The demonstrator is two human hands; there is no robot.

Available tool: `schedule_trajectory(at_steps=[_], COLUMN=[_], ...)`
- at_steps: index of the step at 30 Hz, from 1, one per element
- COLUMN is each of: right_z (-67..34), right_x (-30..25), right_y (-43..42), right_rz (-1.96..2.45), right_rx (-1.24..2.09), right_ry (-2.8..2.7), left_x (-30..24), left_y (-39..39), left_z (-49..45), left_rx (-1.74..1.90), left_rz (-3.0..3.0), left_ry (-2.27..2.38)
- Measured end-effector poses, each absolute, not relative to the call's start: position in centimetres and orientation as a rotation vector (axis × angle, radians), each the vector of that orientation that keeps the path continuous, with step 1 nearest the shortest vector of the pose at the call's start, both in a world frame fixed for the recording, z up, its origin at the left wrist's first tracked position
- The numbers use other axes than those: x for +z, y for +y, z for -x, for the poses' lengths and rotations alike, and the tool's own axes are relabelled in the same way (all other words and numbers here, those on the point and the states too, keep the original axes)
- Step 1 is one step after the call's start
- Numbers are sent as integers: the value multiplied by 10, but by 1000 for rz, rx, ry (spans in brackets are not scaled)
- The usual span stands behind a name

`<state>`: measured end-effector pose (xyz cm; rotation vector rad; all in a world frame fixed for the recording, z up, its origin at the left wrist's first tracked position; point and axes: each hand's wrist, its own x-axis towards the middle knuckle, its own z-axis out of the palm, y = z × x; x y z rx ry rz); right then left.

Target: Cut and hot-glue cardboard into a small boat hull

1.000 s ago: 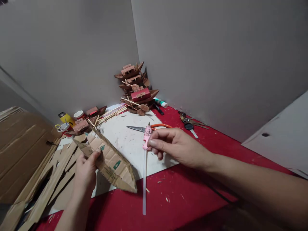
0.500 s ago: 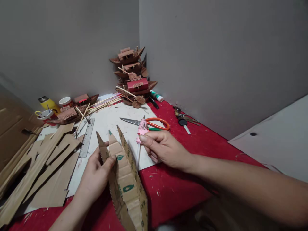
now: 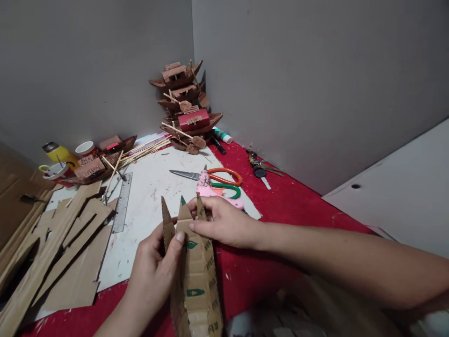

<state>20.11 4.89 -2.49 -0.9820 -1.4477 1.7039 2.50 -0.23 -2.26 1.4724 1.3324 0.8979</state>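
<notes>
Both hands hold a folded cardboard boat hull (image 3: 197,274) with pointed strips at its far end and green and dark print on it. My left hand (image 3: 152,269) grips its left wall, thumb pressing on the inside. From the other side, my right hand (image 3: 229,224) closes on the right strip near the tip, thumb on the middle strip and fingers partly hidden behind. Just beyond my right hand a pink glue gun (image 3: 204,187) lies against scissors (image 3: 226,171) with orange and green handles.
Cut cardboard pieces (image 3: 75,276) pile up at the left beside a clear ruler (image 3: 122,203). Finished model boats (image 3: 194,120) stand stacked in the corner. Cups (image 3: 58,172), thin sticks (image 3: 149,153), a marker (image 3: 219,145) and keys (image 3: 261,173) lie around the white sheet (image 3: 147,187).
My right hand has moved left from beside the glue gun and taken hold of the cardboard hull. The hull's tips have come closer together. The view has shifted slightly.
</notes>
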Motion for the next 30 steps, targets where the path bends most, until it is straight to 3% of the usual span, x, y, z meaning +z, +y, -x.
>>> schedule_trajectory(at_steps=[7, 24, 30], right_z=[-206, -214, -217], right_x=[-26, -25, -25], right_y=[45, 42, 48], right_rz=[958, 1048, 1099], right_rx=[1551, 1222, 1301], right_ry=[-1547, -1803, -1719], left_x=[-19, -17, -7], left_y=[-6, -3, -2], left_z=[-23, -39, -38], left_rx=[1139, 964, 1001], left_rz=[-1653, -2217, -1894], left_ry=[1598, 1757, 1712])
